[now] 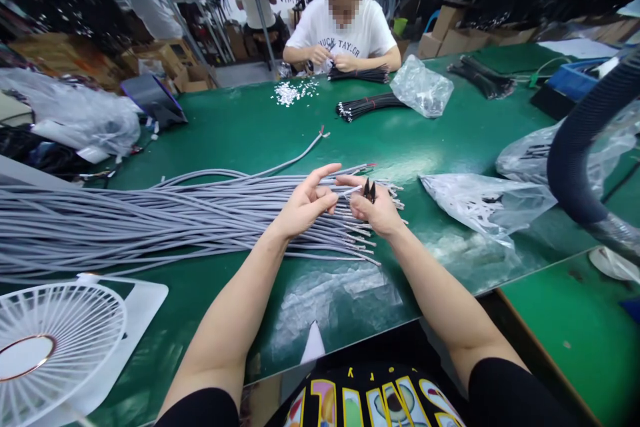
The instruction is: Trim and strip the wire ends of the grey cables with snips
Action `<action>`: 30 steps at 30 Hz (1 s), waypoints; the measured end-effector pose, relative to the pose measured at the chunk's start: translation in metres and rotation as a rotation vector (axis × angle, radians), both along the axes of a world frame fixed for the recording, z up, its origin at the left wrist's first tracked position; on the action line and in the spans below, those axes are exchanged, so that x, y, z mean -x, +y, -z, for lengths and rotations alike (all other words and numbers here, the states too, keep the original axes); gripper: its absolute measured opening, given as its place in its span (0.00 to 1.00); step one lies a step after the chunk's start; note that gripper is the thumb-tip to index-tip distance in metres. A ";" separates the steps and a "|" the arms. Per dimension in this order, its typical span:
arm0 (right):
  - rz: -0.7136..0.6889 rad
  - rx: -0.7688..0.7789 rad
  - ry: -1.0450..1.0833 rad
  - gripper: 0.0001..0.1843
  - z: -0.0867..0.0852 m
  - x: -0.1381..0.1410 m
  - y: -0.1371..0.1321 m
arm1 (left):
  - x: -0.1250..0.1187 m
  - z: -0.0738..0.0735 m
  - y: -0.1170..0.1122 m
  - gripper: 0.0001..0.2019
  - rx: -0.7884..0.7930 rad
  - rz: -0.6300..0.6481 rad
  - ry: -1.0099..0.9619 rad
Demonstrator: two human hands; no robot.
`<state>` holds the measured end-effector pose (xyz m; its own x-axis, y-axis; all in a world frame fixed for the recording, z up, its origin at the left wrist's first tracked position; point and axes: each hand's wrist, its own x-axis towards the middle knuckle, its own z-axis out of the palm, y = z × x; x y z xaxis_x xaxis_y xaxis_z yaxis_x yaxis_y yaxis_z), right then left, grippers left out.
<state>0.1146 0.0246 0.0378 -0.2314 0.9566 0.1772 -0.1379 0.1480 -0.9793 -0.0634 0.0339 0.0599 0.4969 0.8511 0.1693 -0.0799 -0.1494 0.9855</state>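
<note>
A thick bundle of grey cables (200,213) runs in from the left, with stripped ends fanned out under my hands. My left hand (307,207) is over the bundle, thumb and fingers pinched and index finger stretched out. A short pale grey length, seemingly a cable end (351,192), reaches from its fingertips toward the right hand. In my right hand (380,212) is a pair of small black snips (369,191), the two pointed blades sticking up apart between thumb and fingers. Its index finger points toward the left hand. The snips' handles are hidden in the palm.
A white fan (60,340) stands at the lower left. Plastic bags (487,203) and a dark flexible hose (575,140) are on the right. Across the green table (225,127), a co-worker (345,27) handles black cables (370,105) beside scattered white pieces (290,92).
</note>
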 end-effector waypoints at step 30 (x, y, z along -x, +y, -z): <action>-0.095 0.089 0.003 0.19 -0.003 0.002 0.004 | 0.001 0.012 0.008 0.41 0.297 0.019 -0.074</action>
<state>0.1126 0.0285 0.0404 -0.3214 0.9424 0.0932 -0.1498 0.0466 -0.9876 -0.0646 0.0423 0.0475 0.5089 0.8594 -0.0494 -0.1529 0.1467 0.9773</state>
